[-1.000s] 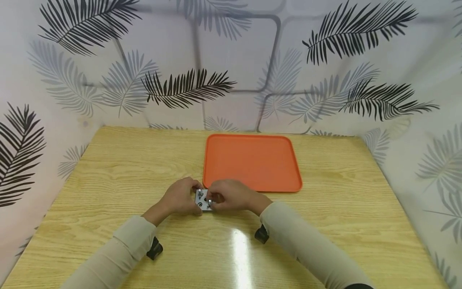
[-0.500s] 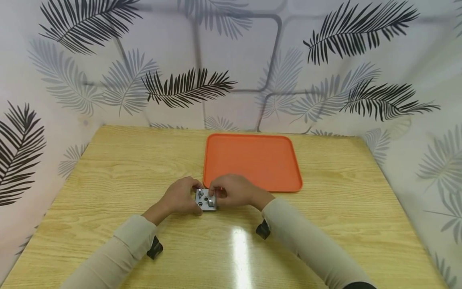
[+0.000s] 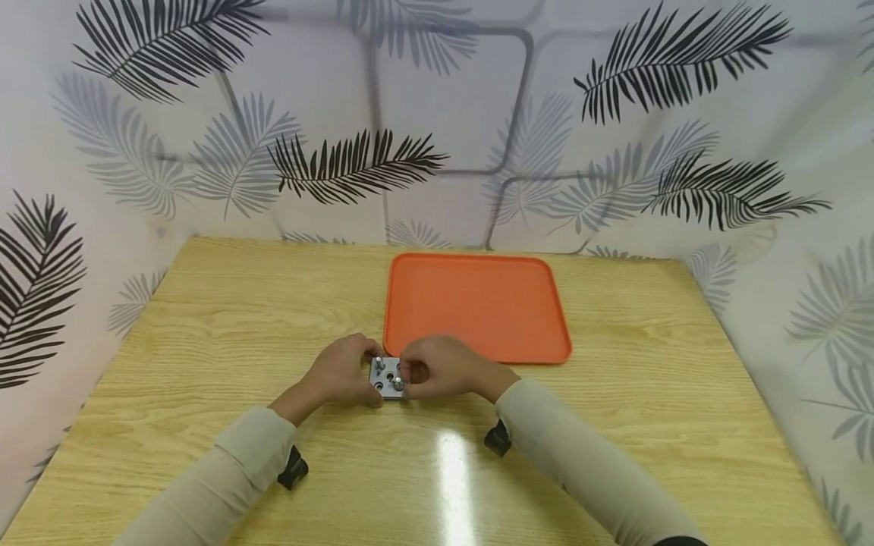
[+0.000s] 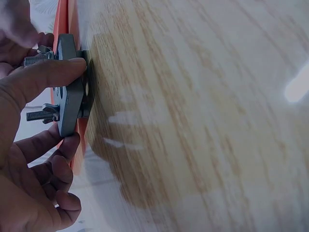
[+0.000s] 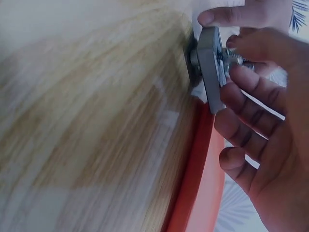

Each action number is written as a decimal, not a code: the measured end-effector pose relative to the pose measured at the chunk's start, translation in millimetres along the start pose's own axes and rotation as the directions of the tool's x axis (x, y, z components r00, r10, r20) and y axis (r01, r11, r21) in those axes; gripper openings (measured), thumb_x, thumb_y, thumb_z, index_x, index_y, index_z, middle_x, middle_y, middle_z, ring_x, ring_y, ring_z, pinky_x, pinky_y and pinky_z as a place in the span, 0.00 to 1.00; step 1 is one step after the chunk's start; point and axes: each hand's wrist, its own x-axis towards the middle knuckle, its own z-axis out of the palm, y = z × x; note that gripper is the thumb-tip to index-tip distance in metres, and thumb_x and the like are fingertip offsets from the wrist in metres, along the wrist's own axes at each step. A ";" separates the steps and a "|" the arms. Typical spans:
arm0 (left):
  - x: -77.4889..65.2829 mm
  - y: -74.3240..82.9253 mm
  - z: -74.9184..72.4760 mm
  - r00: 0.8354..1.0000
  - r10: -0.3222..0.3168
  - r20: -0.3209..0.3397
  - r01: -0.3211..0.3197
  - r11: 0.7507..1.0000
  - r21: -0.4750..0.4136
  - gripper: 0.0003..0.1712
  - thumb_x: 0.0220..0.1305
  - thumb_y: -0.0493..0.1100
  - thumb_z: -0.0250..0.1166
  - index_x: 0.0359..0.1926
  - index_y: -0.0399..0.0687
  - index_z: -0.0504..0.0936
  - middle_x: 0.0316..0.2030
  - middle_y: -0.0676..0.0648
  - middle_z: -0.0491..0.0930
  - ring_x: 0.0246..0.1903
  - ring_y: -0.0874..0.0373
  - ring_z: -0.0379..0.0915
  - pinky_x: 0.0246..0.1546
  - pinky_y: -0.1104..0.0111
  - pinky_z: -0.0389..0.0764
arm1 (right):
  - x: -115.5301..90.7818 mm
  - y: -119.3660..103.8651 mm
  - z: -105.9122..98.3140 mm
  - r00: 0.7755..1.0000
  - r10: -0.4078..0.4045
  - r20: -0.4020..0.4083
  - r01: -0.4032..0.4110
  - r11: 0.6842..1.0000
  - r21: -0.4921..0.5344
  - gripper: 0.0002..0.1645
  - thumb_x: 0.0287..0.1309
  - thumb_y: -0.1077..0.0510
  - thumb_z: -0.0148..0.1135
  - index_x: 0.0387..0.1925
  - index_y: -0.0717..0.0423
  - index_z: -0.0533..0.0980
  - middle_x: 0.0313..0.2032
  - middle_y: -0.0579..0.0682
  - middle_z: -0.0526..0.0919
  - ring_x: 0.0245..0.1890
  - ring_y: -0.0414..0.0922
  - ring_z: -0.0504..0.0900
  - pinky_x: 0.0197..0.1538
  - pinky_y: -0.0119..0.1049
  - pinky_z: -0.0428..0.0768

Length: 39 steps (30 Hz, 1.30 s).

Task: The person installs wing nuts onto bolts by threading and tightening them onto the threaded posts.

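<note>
A small square metal plate with several holes sits just in front of the tray's left corner. My left hand grips it, thumb on the near edge and fingers at the far edge. Two threaded bolts stand up from the plate. In the left wrist view, one bolt carries a wing nut and is untouched. On the near right bolt, my right hand pinches a second wing nut between thumb and forefinger. The right wrist view shows its other fingers loosely bent beside the plate; they partly hide the bolt.
An orange tray lies right behind the hands, near the plate. The wooden table reaches back to a leaf-patterned cloth. Both wrists wear dark camera mounts.
Half a second ago the right fingers had drawn back from the near right wing nut; now they are on it again. The left hand and the plate stay in place.
</note>
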 end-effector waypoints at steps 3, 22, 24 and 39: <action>0.3 0.2 0.0 1.000 -0.004 -0.002 0.004 1.000 0.004 0.33 0.33 0.44 0.83 0.46 0.44 0.84 0.41 0.47 0.81 0.37 0.56 0.73 0.42 0.61 0.77 | -1.3 2.8 -0.2 1.000 -0.003 -0.028 0.004 1.000 0.021 0.06 0.55 0.54 0.63 0.35 0.47 0.81 0.31 0.42 0.82 0.30 0.34 0.74 0.35 0.26 0.72; 0.5 1.5 1.5 1.000 -0.012 0.009 0.012 1.000 0.013 0.34 0.33 0.44 0.84 0.47 0.44 0.84 0.43 0.47 0.81 0.39 0.55 0.74 0.44 0.59 0.78 | -3.8 -5.1 -1.7 1.000 0.020 -0.003 -0.021 0.998 -0.063 0.07 0.54 0.48 0.68 0.31 0.45 0.80 0.32 0.40 0.80 0.30 0.34 0.71 0.33 0.27 0.69; 0.9 1.9 1.6 1.000 -0.012 0.004 0.012 1.000 0.017 0.34 0.33 0.45 0.84 0.47 0.44 0.84 0.43 0.47 0.81 0.40 0.55 0.74 0.45 0.58 0.78 | -4.7 -2.9 -3.4 1.000 0.012 -0.020 -0.013 0.999 -0.042 0.04 0.52 0.52 0.65 0.31 0.46 0.81 0.32 0.40 0.81 0.30 0.34 0.71 0.32 0.26 0.69; 0.6 0.6 1.0 1.000 -0.007 0.006 0.007 1.000 0.019 0.34 0.34 0.45 0.84 0.48 0.44 0.84 0.43 0.46 0.81 0.38 0.55 0.73 0.42 0.60 0.78 | 3.1 -10.1 -1.3 1.000 -0.019 0.020 0.021 0.997 -0.073 0.10 0.55 0.53 0.68 0.40 0.48 0.83 0.36 0.42 0.83 0.34 0.36 0.76 0.38 0.29 0.75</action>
